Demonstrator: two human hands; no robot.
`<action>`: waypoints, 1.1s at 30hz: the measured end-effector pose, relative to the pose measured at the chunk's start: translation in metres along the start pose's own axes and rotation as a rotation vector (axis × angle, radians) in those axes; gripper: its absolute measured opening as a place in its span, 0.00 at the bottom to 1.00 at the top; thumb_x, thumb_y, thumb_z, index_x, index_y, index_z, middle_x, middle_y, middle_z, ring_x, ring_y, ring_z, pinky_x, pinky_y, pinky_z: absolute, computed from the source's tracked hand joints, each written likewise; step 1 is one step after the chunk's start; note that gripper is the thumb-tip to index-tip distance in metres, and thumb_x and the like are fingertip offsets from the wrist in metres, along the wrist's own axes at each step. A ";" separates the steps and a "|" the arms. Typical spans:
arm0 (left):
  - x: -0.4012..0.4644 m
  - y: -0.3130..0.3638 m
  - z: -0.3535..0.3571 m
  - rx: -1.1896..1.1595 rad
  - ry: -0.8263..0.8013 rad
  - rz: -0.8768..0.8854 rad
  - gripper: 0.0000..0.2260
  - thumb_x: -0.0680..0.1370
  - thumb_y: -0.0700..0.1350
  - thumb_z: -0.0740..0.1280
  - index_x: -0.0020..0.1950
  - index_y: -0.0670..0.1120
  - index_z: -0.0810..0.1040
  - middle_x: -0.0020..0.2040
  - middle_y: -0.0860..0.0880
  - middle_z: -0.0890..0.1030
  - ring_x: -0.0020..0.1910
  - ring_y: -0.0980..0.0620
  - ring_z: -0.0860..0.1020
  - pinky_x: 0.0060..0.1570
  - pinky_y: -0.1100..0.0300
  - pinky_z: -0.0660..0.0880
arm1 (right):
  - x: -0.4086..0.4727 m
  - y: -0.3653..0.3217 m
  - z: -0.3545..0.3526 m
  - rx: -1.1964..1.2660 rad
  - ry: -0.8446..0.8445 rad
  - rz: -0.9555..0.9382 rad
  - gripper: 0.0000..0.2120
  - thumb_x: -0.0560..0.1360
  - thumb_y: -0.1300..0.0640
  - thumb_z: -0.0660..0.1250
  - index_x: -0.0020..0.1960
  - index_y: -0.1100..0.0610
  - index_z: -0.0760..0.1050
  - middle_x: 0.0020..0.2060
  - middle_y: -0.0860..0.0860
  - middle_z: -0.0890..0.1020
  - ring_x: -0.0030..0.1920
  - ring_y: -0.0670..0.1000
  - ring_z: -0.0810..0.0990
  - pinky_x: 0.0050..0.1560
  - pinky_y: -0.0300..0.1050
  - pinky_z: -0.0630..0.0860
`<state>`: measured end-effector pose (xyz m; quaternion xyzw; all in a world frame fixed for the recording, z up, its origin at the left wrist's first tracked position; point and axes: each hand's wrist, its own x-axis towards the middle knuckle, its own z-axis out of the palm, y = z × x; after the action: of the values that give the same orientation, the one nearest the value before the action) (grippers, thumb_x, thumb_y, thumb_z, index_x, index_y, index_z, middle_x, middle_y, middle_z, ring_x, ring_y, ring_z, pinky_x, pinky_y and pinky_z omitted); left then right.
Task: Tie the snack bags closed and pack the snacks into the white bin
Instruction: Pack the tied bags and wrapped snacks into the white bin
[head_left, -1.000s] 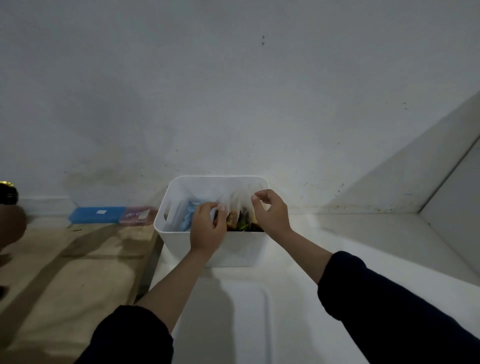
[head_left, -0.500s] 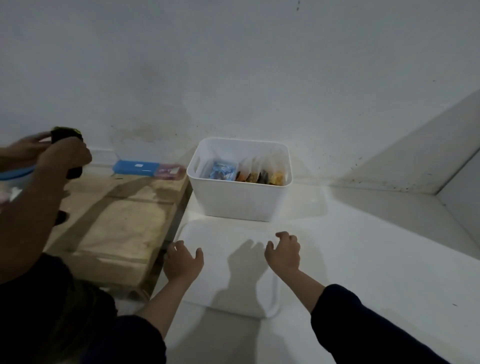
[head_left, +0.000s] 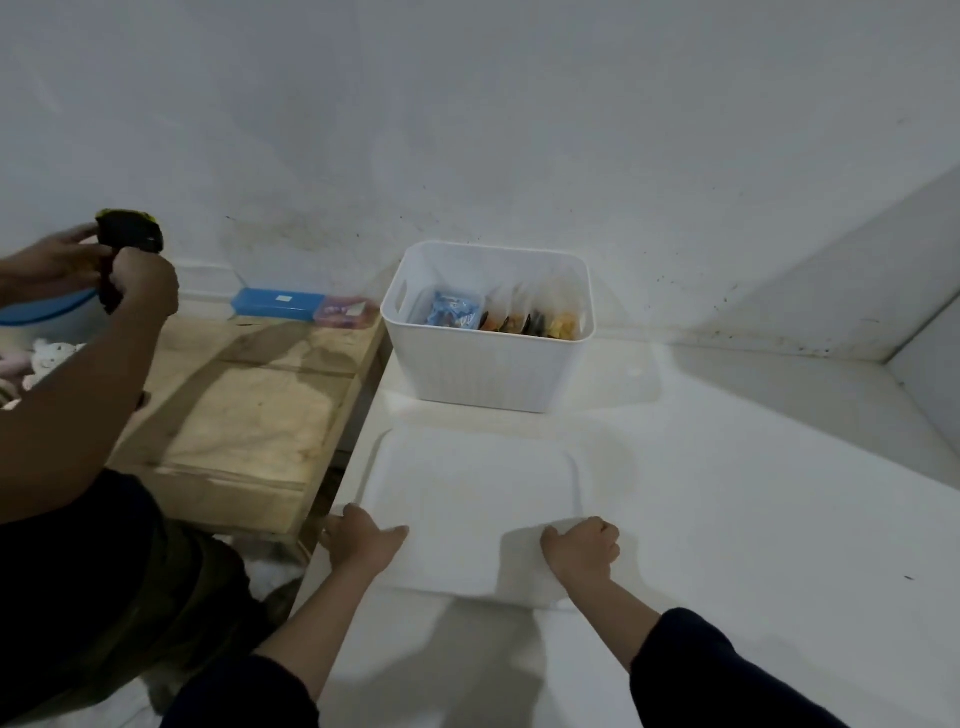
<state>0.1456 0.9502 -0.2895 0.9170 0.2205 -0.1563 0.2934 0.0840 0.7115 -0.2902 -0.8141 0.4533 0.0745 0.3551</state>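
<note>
The white bin (head_left: 488, 371) stands at the back of the white counter, against the wall. Inside it a blue snack packet (head_left: 453, 309) lies at the left, and several clear snack bags (head_left: 530, 323) stand in a row to its right. A flat white tray (head_left: 467, 499) lies in front of the bin. My left hand (head_left: 363, 540) grips the tray's near left corner, thumb on top. At the near right corner, my right hand (head_left: 582, 551) is curled over the tray's edge.
Another person sits at the left, both hands on a dark object (head_left: 130, 231) with a yellow-green rim. A low wooden platform (head_left: 249, 415) adjoins the counter, with a blue box (head_left: 278, 304) and a pink box (head_left: 345, 314) at its back. The wall corner rises at right.
Both hands left the bin, where they were touching the bags, and came down onto the tray's near corners. The view pulled back and the other person's arms came into sight.
</note>
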 end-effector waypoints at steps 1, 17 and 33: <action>-0.002 -0.001 0.000 -0.029 -0.005 -0.009 0.38 0.68 0.54 0.75 0.69 0.37 0.63 0.69 0.36 0.61 0.69 0.37 0.62 0.59 0.48 0.70 | 0.002 -0.001 -0.005 0.080 -0.006 0.029 0.29 0.72 0.52 0.67 0.66 0.66 0.62 0.63 0.61 0.67 0.63 0.62 0.68 0.60 0.53 0.69; -0.011 0.061 -0.045 -0.510 0.224 0.367 0.35 0.54 0.62 0.76 0.56 0.51 0.69 0.56 0.47 0.75 0.51 0.46 0.77 0.48 0.48 0.79 | -0.009 -0.042 -0.094 0.580 0.198 -0.307 0.27 0.76 0.55 0.63 0.72 0.57 0.60 0.68 0.55 0.66 0.63 0.57 0.72 0.62 0.51 0.70; 0.077 0.196 -0.113 -0.350 0.301 0.497 0.27 0.69 0.51 0.75 0.62 0.40 0.73 0.60 0.40 0.76 0.60 0.41 0.74 0.59 0.49 0.73 | 0.071 -0.186 -0.143 0.432 0.167 -0.494 0.08 0.74 0.57 0.62 0.40 0.61 0.67 0.37 0.52 0.73 0.39 0.54 0.72 0.33 0.44 0.64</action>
<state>0.3261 0.8992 -0.1417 0.8911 0.0546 0.0976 0.4398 0.2438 0.6331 -0.1215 -0.8086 0.2754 -0.1785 0.4882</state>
